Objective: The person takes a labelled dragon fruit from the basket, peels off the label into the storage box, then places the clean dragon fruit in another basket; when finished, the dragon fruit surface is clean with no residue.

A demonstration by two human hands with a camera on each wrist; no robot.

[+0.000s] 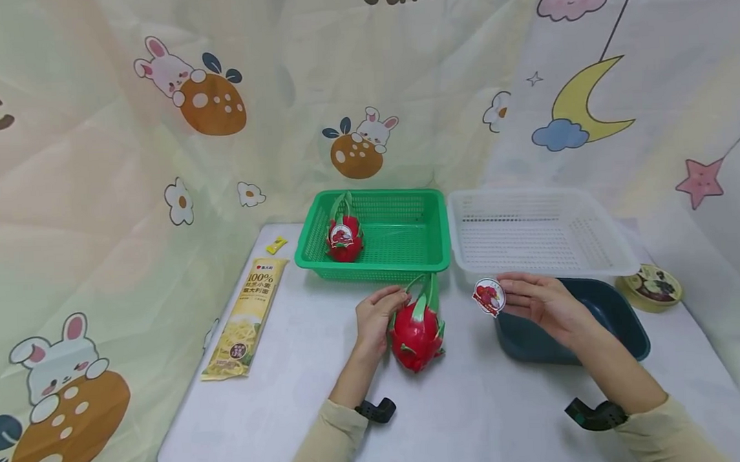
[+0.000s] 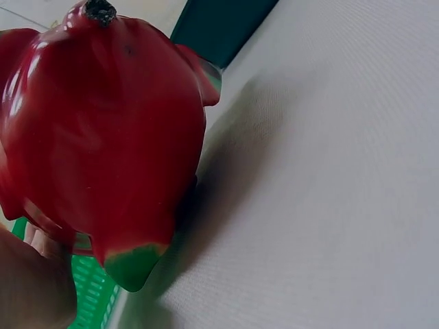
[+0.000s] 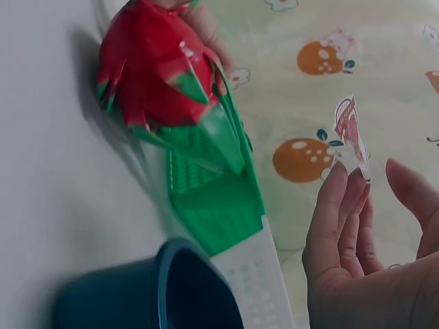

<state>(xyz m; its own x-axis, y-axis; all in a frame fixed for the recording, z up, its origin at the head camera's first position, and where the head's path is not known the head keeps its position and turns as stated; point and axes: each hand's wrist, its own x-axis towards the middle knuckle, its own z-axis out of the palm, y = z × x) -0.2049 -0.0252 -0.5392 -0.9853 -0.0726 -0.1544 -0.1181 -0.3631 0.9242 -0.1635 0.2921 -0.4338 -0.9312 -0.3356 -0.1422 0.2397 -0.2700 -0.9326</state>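
My left hand (image 1: 375, 320) grips a red dragon fruit (image 1: 414, 337) from its left side, near the green leaves at its top. The blunt end points toward me, low over the white cloth. A large part of the left hand is hidden behind the fruit (image 2: 103, 137) in the left wrist view. A round red-and-white sticker (image 1: 489, 297) sits at the fingertips of my right hand (image 1: 543, 306). In the right wrist view those fingers are nearly straight, and the thumb stands apart from the sticker (image 3: 350, 130). Another dragon fruit (image 1: 344, 249), bearing a similar sticker, lies in the green basket (image 1: 436, 264).
Beside the green basket is a white basket (image 1: 622, 265). A dark blue bin (image 1: 638, 336) lies under the right hand, with a round tin (image 1: 650, 288) to its right. At the left lie a yellow noodle packet (image 1: 246, 319) and a small yellow wrapped piece (image 1: 276, 245).
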